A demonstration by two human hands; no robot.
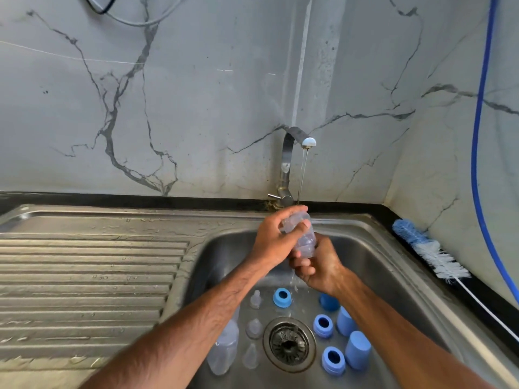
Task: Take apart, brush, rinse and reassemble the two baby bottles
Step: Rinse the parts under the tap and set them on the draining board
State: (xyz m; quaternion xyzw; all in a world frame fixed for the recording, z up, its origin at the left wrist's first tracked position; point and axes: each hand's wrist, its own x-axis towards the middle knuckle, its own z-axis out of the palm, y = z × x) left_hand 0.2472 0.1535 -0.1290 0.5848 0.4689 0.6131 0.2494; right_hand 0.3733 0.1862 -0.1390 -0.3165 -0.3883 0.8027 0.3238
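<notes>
- The left hand [271, 242] is wrapped around the upper part of a clear bottle [302, 234], its grip closed on it, under the thin stream from the tap [292, 153].
- The right hand [317, 269] cups the bottle's lower end from beneath; its grip is closed on the same bottle, and water runs off below it into the sink [224, 248].
- The bottle sits over the back of the basin, tilted, between both hands.
- A second clear bottle [223, 349] lies on the sink floor at the left, beside three clear teats [254, 328].
- Blue rings [282, 297] and blue caps [358, 349] lie loose around the drain [289, 343], so the parts are apart and nothing is reassembled yet.
- The brush [429, 252] lies on the table at the sink's right edge, untouched by either hand.
- Judgement: this looks like the rinse step for the first bottle.
- Handling: the bottle looks like light, thin plastic, stiff enough to keep its shape but slick when wet. Best held around the body with the fingers spread, one hand at each end, and not squeezed hard.
- The teats look soft and small; I would pinch them at the base flange.
</notes>
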